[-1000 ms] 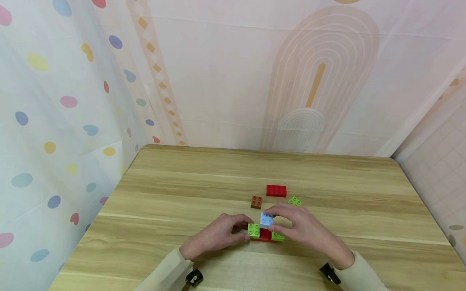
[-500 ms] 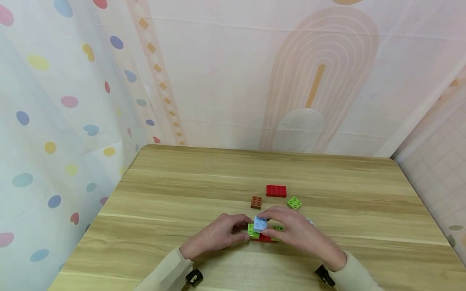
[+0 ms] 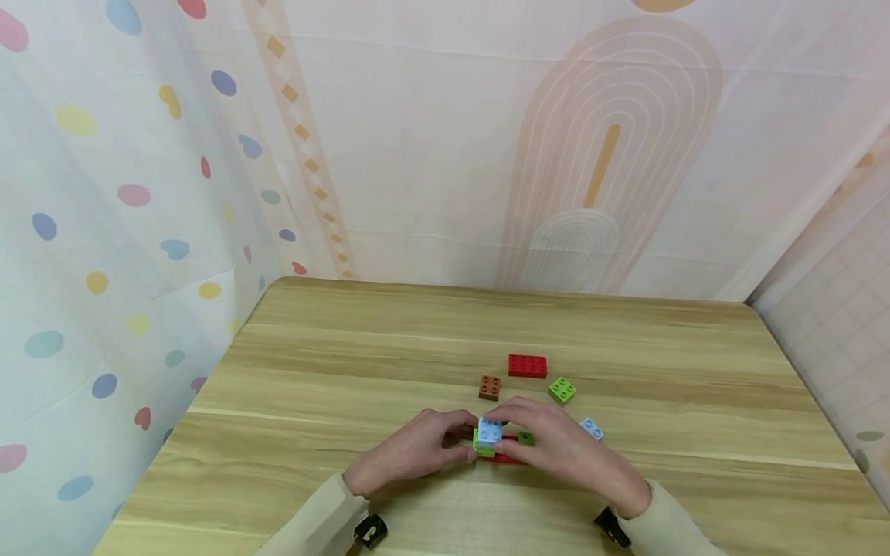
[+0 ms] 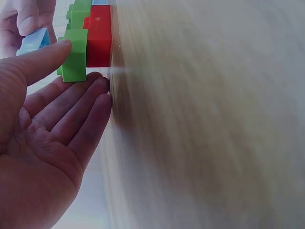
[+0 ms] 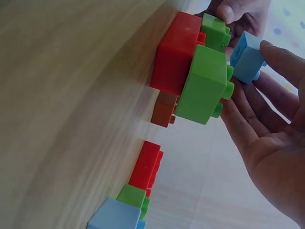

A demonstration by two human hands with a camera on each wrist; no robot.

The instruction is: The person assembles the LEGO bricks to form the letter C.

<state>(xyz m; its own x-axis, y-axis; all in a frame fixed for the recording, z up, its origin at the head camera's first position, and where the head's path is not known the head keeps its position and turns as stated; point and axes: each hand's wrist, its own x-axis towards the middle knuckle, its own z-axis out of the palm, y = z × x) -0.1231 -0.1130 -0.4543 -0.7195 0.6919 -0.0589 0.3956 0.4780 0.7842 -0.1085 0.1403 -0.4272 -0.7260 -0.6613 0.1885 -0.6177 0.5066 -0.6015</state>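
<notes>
Between thumb and fingers my right hand [image 3: 559, 440] pinches a light blue toy brick [image 3: 490, 432]. It hangs just above the left green brick [image 4: 75, 55], tilted in the right wrist view. That green brick sits on one end of a red brick [image 5: 175, 55], and a second green brick [image 5: 205, 86] sits on the other end. My left hand [image 3: 426, 444] holds the left green brick, with the thumb on its near side and the fingers behind it. In the head view, the right hand partly covers the red brick and the second green brick.
Behind the hands lie a brown brick [image 3: 490, 387], another red brick [image 3: 527, 366] and a loose green brick [image 3: 562, 390]. A second light blue brick [image 3: 591, 428] lies right of the right hand. Patterned curtains [image 3: 417, 154] surround the wooden table [image 3: 334, 347].
My right hand has moved left with the light blue brick, from over the red brick's middle to over the left green brick. The left hand has stayed in place.
</notes>
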